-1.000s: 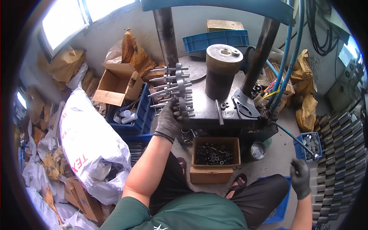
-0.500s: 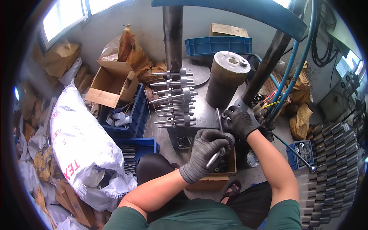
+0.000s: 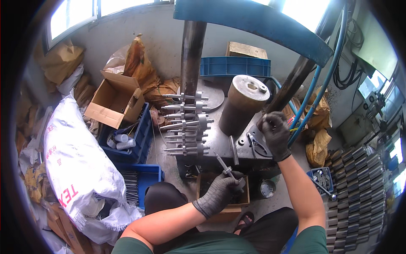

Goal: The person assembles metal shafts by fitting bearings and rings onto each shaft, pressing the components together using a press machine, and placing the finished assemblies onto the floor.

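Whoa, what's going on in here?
A person's gloved left hand holds a metal shaft in front of a metal bench. The gloved right hand is raised to the right of the thick cylinder; I can't tell whether it holds anything. More shafts are lined up on the bench's left side.

Bright daylight, source: windows (image 3: 72,17) along top; panes blown out white, glare also behind the blue crossbeam (image 3: 253,25). Bluish glare at right edge. White sack (image 3: 80,156) bright, print still legible. Soft highlights on desk (image 3: 203,158); dim underneath, box contents murky. Gloved right hand (image 3: 277,135) dark, finger detail weak. Centre reasonably sharp. Fisheye: black corners, strong vignette, stacked metal pieces (image 3: 359,199) curve and smear toward rim.
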The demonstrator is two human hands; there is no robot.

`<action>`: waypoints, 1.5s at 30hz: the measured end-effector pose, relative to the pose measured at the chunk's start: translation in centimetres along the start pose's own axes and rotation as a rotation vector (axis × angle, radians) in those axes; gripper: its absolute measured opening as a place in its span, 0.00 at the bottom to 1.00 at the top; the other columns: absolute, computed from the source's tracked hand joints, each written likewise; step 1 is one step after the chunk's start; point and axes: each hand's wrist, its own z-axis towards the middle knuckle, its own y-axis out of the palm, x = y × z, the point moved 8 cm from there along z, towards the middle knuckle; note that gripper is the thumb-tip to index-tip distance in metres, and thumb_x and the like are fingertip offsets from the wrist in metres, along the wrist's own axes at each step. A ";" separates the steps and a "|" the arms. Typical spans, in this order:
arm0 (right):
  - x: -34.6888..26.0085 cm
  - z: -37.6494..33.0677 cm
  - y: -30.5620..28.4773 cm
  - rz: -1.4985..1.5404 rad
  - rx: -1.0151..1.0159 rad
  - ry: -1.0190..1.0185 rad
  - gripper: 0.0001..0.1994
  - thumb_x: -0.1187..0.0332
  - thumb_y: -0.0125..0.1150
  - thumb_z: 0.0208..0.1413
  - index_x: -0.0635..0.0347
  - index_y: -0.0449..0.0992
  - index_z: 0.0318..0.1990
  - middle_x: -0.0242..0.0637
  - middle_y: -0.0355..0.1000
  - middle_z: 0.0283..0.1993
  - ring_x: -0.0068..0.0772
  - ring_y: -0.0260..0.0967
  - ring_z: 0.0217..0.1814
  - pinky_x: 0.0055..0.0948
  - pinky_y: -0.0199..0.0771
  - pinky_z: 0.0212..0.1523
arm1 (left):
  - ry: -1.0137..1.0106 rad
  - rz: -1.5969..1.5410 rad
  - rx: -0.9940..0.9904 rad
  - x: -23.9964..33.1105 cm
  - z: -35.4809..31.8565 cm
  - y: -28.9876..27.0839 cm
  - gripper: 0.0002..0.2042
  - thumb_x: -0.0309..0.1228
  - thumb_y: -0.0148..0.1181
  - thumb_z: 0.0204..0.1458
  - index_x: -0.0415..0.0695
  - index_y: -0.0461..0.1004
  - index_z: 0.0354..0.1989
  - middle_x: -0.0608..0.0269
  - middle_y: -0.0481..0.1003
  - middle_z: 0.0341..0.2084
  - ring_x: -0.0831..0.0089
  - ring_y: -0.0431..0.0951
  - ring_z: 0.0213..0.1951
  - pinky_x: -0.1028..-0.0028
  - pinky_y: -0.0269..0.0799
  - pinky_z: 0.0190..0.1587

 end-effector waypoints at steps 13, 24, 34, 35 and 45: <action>4.1 11.5 3.1 -0.498 -0.147 0.069 0.11 0.62 0.66 0.58 0.56 0.87 0.43 0.46 0.80 0.47 0.51 0.76 0.53 0.43 0.75 0.59 | 0.190 0.389 -0.093 1.2 0.4 2.3 0.29 0.30 0.61 0.66 0.46 0.59 0.74 0.62 0.75 0.54 0.71 0.77 0.56 0.67 0.75 0.61; -6.1 3.2 -11.9 -0.511 -0.493 0.073 0.13 0.63 0.65 0.57 0.59 0.83 0.46 0.51 0.79 0.42 0.53 0.79 0.44 0.48 0.78 0.48 | 0.862 0.687 -0.214 17.9 4.5 14.7 0.24 0.27 0.69 0.59 0.40 0.67 0.62 0.60 0.75 0.50 0.72 0.77 0.54 0.69 0.75 0.58; -5.3 -11.3 -29.6 -0.851 -1.070 0.524 0.18 0.56 0.60 0.57 0.56 0.83 0.49 0.45 0.80 0.47 0.49 0.79 0.50 0.46 0.79 0.54 | 0.980 1.018 -0.216 24.5 17.7 20.3 0.26 0.27 0.71 0.58 0.43 0.70 0.65 0.63 0.78 0.47 0.77 0.77 0.49 0.74 0.74 0.55; -6.2 -10.9 -29.4 -0.754 -0.924 0.414 0.14 0.62 0.62 0.57 0.58 0.82 0.47 0.47 0.79 0.45 0.52 0.79 0.46 0.47 0.80 0.50 | 1.011 1.073 -0.202 24.4 18.0 20.7 0.27 0.26 0.70 0.57 0.44 0.71 0.66 0.63 0.78 0.46 0.77 0.78 0.48 0.75 0.74 0.54; -7.0 -0.6 -27.5 -0.831 -0.071 -0.218 0.08 0.77 0.64 0.57 0.60 0.78 0.43 0.49 0.77 0.39 0.56 0.78 0.38 0.46 0.78 0.39 | 0.835 1.103 -0.158 24.2 21.5 19.7 0.27 0.29 0.70 0.56 0.47 0.70 0.65 0.65 0.80 0.42 0.77 0.80 0.41 0.74 0.78 0.47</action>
